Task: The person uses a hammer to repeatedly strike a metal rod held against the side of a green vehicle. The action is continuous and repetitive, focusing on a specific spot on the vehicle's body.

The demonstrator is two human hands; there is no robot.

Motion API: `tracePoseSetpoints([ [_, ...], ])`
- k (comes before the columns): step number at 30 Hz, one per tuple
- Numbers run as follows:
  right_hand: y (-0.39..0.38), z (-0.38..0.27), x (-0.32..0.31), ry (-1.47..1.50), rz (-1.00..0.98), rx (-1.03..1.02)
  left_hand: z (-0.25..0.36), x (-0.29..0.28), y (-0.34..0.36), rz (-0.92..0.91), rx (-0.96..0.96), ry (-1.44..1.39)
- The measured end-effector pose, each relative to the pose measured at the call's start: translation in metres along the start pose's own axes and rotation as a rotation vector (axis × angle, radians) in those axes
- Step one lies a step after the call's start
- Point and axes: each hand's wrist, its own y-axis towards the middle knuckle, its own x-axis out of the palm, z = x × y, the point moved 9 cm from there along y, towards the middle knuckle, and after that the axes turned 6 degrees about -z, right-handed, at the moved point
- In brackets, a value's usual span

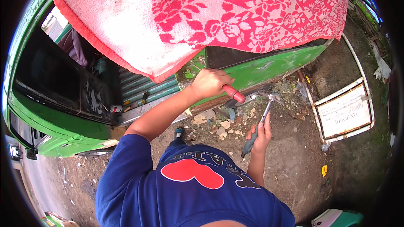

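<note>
My left hand (210, 83) is closed round a screwdriver with a red handle (234, 93). Its handle end sticks out to the right of my fist, and a thin shaft shows beyond my knuckles, by the edge of the green vehicle body (248, 73). Whether the tip touches the metal I cannot tell. Lower and to the right, my right hand (261, 135) grips a hammer (267, 111) by its dark grey handle. The hammer's metal head is raised, a short way right of the screwdriver's handle end and apart from it.
A pink and white floral blanket (252, 12) covers the vehicle's top. In the open doorway at left, several small tools (134, 101) lie on the sill beside a ridged floor (139, 85). Broken rubble (223, 126) litters the ground. A rusty white frame with a panel (345, 111) lies at right.
</note>
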Motion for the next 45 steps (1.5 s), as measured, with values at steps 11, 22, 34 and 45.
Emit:
tracePoseSetpoints([
  [11,-0.022,0.004,-0.011,-0.008,-0.029,0.062,0.004,-0.017,-0.017,0.163,0.046,-0.022],
  [22,-0.038,0.012,-0.018,-0.069,-0.127,0.097,-0.001,-0.031,-0.042,0.199,-0.014,-0.274],
  [34,-0.038,0.016,-0.008,-0.017,-0.156,0.080,-0.009,-0.034,-0.039,0.142,-0.086,-0.349],
  [45,-0.034,0.017,-0.005,-0.002,-0.140,0.097,-0.008,-0.034,-0.036,0.141,-0.074,-0.348],
])
